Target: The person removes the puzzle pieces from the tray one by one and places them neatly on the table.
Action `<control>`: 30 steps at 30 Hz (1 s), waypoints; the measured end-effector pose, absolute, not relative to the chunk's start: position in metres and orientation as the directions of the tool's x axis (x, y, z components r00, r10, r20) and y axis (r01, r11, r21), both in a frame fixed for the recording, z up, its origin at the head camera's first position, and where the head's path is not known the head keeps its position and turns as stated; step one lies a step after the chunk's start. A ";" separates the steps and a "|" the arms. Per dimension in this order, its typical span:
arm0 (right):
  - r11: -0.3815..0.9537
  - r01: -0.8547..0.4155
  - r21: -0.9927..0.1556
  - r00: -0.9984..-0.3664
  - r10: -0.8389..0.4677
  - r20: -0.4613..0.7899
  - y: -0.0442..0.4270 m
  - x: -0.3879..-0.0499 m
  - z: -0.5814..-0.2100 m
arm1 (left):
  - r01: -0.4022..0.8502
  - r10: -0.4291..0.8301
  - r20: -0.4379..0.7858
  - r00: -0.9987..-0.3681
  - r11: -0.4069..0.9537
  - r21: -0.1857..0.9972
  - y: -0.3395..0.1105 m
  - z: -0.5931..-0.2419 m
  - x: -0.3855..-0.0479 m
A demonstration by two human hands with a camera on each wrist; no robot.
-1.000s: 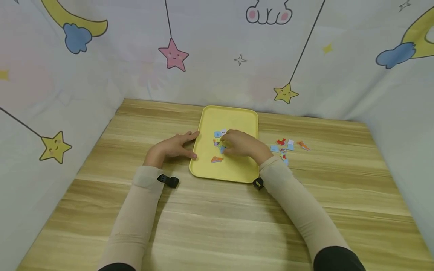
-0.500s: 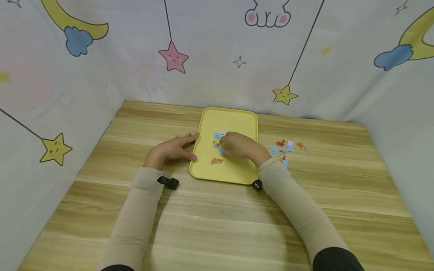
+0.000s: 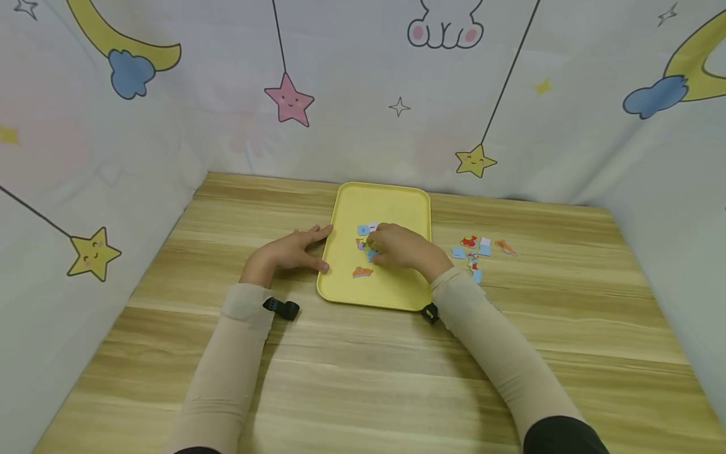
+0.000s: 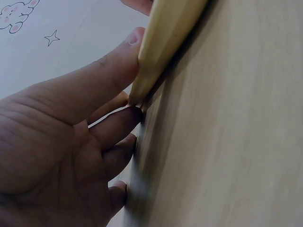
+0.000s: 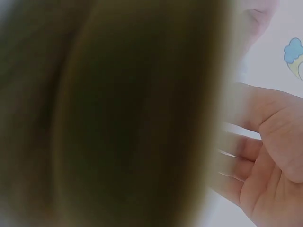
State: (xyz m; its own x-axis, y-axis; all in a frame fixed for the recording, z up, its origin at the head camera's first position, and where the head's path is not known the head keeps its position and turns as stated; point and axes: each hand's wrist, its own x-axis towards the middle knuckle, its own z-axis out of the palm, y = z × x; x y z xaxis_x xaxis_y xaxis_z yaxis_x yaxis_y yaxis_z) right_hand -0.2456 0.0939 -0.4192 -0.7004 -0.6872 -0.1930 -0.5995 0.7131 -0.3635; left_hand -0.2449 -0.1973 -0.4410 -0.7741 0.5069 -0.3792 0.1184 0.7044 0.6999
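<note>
One yellow tray [image 3: 391, 295], a smooth, shallow rectangle with rounded corners and a low raised rim, lies flat on a wood-grained table [image 3: 340, 378] between two hands. In it are at least four small flat puzzle pieces with irregular outlines: an orange piece [image 3: 362, 272] lying apart toward the near side, a blue piece [image 3: 363, 230] and a white piece [image 3: 372, 226] together farther back, and a multicoloured cluster [image 3: 361, 244] between, partly covered, so its exact count cannot be told. At least six more loose pieces [image 3: 473, 257] lie on the table just beside the tray's right side, reds and blues close together and one orange carrot-shaped piece [image 3: 505, 246] a little apart. The left hand [image 3: 289, 249] has its fingers fairly straight and spread, thumb and forefinger touching the tray's left rim, gripping no piece. The right hand [image 3: 405, 248] reaches over the tray, fingers bent down onto the cluster; whether they pinch a piece cannot be told, since a blurred dark shape [image 5: 142, 113] hides their tips in the right wrist view. Two beige fabric sleeves [image 3: 218, 372] cover the forearms.
</note>
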 end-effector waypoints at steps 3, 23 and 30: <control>0.710 -0.607 -0.355 -0.700 -0.690 -0.184 0.093 -0.245 -0.420 | 0.114 0.507 -0.380 -0.774 0.702 0.703 -0.198 -0.441 -0.244; 0.688 -0.626 -0.367 -0.688 -0.709 -0.155 0.088 -0.242 -0.420 | 0.114 0.512 -0.377 -0.772 0.694 0.711 -0.196 -0.441 -0.245; 0.688 -0.624 -0.371 -0.686 -0.709 -0.162 0.086 -0.243 -0.421 | 0.110 0.512 -0.380 -0.771 0.694 0.712 -0.196 -0.442 -0.245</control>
State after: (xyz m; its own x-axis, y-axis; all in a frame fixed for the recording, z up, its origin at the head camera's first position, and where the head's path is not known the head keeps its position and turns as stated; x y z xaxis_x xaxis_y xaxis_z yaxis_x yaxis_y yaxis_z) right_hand -0.2429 0.0862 -0.4207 -0.6861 -0.7093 -0.1615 -0.6239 0.6879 -0.3707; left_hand -0.2449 -0.1961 -0.4417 -0.7709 0.5116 -0.3795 0.1101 0.6938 0.7117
